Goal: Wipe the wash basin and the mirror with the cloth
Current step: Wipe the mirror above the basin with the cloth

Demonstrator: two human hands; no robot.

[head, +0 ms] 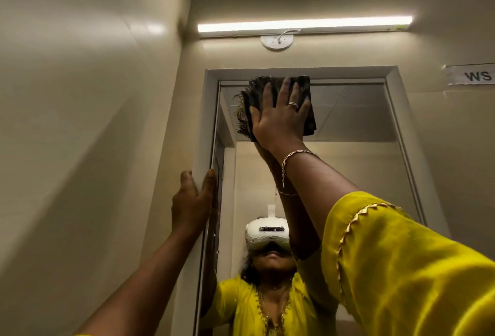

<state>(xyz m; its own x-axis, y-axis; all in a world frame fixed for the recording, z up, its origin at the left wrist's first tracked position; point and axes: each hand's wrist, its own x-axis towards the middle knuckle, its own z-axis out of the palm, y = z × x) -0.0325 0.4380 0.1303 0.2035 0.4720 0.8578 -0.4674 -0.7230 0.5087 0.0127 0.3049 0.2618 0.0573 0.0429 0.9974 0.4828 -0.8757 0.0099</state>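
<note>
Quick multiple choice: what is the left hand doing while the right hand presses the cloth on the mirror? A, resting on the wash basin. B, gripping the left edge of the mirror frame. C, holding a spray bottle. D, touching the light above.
B: the left hand wraps its fingers around the left edge of the mirror frame, while the right hand flattens the dark cloth against the glass.
</note>
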